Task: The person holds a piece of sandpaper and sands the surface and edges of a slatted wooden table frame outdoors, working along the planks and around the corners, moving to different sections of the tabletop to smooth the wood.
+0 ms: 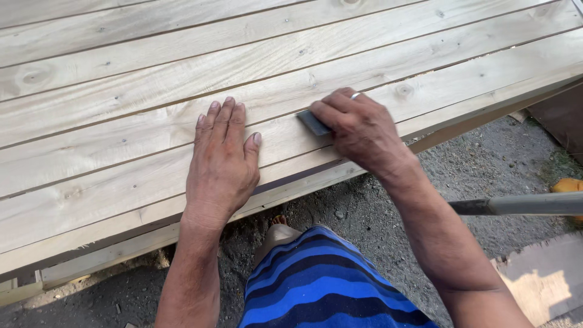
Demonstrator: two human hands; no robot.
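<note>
Left hand (221, 161) flat on plank table (121, 91), fingers spread, gripping nothing. Right hand (358, 130) nearby, grip clamped on dark sanding block (313, 123) pressed on plank.

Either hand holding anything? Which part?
The right hand presses a small dark grey flat block on the pale wooden plank panel, fingers over its right end. The left hand lies flat on the planks, holding nothing.

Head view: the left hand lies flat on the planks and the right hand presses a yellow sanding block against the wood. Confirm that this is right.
The colour is wrong. In the head view the sanding block under the right hand is dark grey, not yellow. The left hand does lie flat on the planks.
</note>
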